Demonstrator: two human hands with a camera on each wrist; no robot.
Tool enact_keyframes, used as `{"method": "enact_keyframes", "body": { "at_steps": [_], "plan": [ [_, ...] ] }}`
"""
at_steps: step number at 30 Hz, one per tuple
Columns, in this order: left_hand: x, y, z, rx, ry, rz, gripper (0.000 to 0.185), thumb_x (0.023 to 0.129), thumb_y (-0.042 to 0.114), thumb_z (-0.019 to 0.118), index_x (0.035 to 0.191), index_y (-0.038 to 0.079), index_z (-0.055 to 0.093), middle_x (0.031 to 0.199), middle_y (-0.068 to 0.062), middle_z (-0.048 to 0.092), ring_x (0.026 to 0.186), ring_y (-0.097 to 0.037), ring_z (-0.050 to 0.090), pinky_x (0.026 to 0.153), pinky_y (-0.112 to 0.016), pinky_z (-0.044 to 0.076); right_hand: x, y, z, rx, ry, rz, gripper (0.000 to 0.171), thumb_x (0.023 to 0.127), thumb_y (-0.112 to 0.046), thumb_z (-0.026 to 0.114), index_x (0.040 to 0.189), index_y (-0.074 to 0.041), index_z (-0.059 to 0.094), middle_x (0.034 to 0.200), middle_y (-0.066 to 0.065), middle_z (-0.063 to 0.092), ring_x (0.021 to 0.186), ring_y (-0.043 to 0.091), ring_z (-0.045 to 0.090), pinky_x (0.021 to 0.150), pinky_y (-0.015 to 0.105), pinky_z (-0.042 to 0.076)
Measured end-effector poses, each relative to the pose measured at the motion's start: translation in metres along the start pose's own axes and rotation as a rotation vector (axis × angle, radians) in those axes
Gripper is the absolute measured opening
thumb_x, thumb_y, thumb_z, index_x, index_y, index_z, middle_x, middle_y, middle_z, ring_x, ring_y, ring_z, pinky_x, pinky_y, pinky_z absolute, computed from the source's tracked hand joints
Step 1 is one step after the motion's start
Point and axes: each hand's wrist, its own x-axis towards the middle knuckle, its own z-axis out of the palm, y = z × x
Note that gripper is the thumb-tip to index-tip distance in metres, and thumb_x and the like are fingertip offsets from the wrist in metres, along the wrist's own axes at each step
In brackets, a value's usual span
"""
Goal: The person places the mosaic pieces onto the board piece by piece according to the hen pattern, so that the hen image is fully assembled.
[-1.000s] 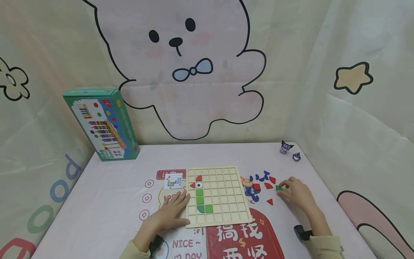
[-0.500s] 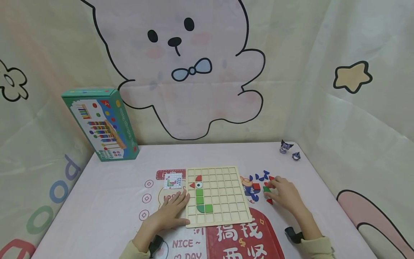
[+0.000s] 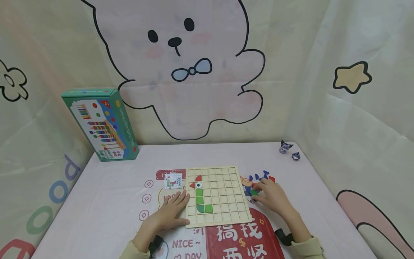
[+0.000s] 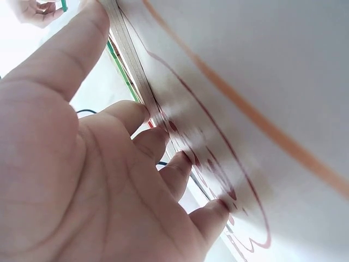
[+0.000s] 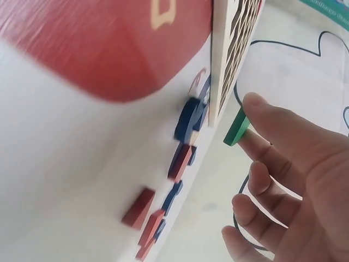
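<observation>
A pale wooden grid board (image 3: 223,194) lies on the table. Near its left side sit green squares (image 3: 208,208), a green rounded piece (image 3: 200,208), a white tile with an eye (image 3: 198,185) and red pieces (image 3: 198,178). My left hand (image 3: 169,212) rests with spread, extended fingers at the board's left edge, its thumb touching the lower left corner. Just off the board's right edge, my right hand (image 3: 273,198) pinches a small green piece (image 5: 237,128) between thumb and index finger, above the table. Below it lie loose blue pieces (image 5: 188,120) and red pieces (image 5: 139,207).
A small pattern card (image 3: 173,181) lies left of the board. At the back left a green toy box (image 3: 103,124) stands upright. Two small purple-wrapped items (image 3: 285,146) are at the far right corner. A printed curtain (image 3: 200,108) rises behind the table.
My right hand has moved left with the green piece, from beyond the loose red pieces to beside the board's right edge. The left hand has stayed in place.
</observation>
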Motion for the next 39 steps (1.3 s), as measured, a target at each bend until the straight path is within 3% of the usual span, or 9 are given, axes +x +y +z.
{"method": "enact_keyframes", "body": {
  "at_steps": [7,14,23,29,34,39],
  "plan": [
    [0.0,0.001,0.0,-0.001,0.002,0.002,0.089,0.08,0.053,0.06,0.147,0.007,0.024,0.154,-0.013,0.016,0.141,-0.037,0.013,0.11,-0.063,0.007,0.003,-0.015,0.007,0.01,0.005,-0.034,0.026,0.066,-0.032,0.083,0.083,-0.017,0.07,0.08,-0.003,0.057,0.071,0.008,0.048,0.062,0.026,0.045],
    [0.0,0.0,0.001,-0.012,0.008,0.008,0.089,0.08,0.052,0.061,0.147,0.007,0.024,0.154,-0.014,0.016,0.141,-0.038,0.013,0.109,-0.063,0.006,0.003,-0.032,0.011,0.04,-0.004,-0.067,0.025,0.067,-0.03,0.082,0.084,-0.018,0.069,0.084,-0.003,0.058,0.074,0.008,0.047,0.066,0.029,0.046],
    [0.002,-0.008,0.008,-0.017,0.025,0.027,0.092,0.079,0.059,0.058,0.148,0.009,0.022,0.155,-0.012,0.014,0.141,-0.038,0.012,0.109,-0.063,0.005,0.006,-0.05,0.017,0.032,-0.049,-0.147,0.025,0.068,-0.034,0.081,0.085,-0.018,0.07,0.081,-0.006,0.054,0.068,0.005,0.042,0.059,0.021,0.039],
    [0.003,-0.011,0.01,0.025,0.027,0.014,0.091,0.079,0.06,0.057,0.148,0.011,0.023,0.155,-0.01,0.015,0.141,-0.035,0.013,0.11,-0.061,0.007,0.008,-0.061,0.021,0.063,-0.088,-0.169,0.023,0.07,-0.033,0.08,0.085,-0.019,0.071,0.082,-0.007,0.056,0.069,0.005,0.044,0.063,0.023,0.042],
    [0.002,-0.009,0.008,-0.005,0.024,0.032,0.092,0.079,0.059,0.058,0.148,0.009,0.022,0.155,-0.013,0.015,0.14,-0.038,0.013,0.109,-0.063,0.006,0.01,-0.069,0.025,0.056,-0.106,-0.193,0.022,0.07,-0.036,0.078,0.085,-0.02,0.071,0.079,-0.01,0.054,0.068,0.004,0.041,0.061,0.021,0.037],
    [0.001,-0.007,0.006,-0.007,0.026,0.028,0.09,0.08,0.057,0.059,0.147,0.008,0.024,0.154,-0.014,0.016,0.14,-0.039,0.013,0.109,-0.064,0.006,0.011,-0.077,0.028,0.037,-0.116,-0.224,0.022,0.072,-0.038,0.077,0.086,-0.022,0.071,0.082,-0.01,0.055,0.073,0.005,0.042,0.067,0.025,0.039]
  ]
}}
